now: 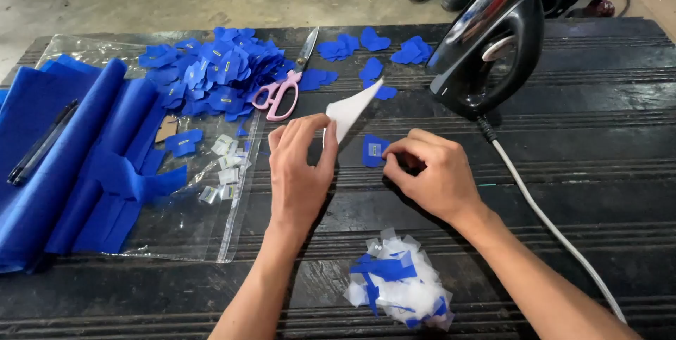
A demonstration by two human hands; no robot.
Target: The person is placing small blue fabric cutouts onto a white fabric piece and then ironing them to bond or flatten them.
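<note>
Both bare forearms reach forward. The left hand [299,171] stands raised, its fingers and thumb pinched together; the right hand [426,174] lies palm down, fingertips curled under.

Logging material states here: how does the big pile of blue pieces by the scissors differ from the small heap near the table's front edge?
The big pile is all blue, with small labels, and lies partly on a clear plastic bag. The small heap mixes white scraps with blue strips on the bare black table. No hand touches either.
</note>
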